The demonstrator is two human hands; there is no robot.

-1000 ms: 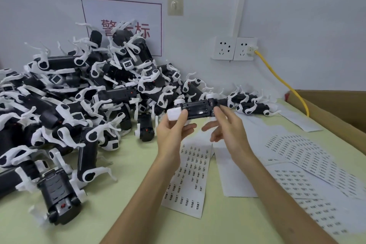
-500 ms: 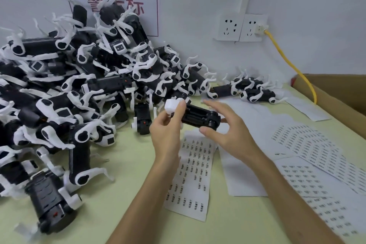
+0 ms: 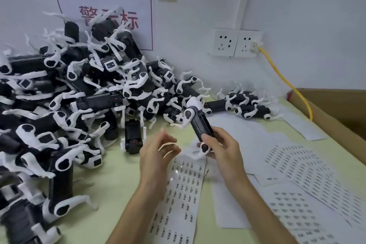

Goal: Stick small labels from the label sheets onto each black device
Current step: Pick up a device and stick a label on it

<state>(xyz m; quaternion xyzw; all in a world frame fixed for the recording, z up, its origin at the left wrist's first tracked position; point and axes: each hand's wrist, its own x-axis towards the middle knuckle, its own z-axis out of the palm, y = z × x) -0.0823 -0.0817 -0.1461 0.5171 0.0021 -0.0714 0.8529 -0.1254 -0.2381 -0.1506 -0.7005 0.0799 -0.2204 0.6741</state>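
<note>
My right hand (image 3: 219,148) grips a black device (image 3: 200,123) with white legs by its near end; the device points up and away toward the pile. My left hand (image 3: 156,154) hovers just left of it with loosely spread fingers, holding nothing. Below both hands lies a long label sheet (image 3: 182,200) printed with rows of small labels. A big heap of black devices (image 3: 75,105) with white legs fills the left of the table and leans on the wall.
More label sheets (image 3: 301,186) spread over the pale green table (image 3: 111,180) to the right. A small cluster of devices (image 3: 245,105) lies at the back. A cardboard box (image 3: 340,113) stands at the right edge. A yellow cable (image 3: 285,81) runs from the wall sockets (image 3: 235,42).
My left hand has let go of the device and drawn back to the left. My right hand has turned the device from lying crosswise to pointing away.
</note>
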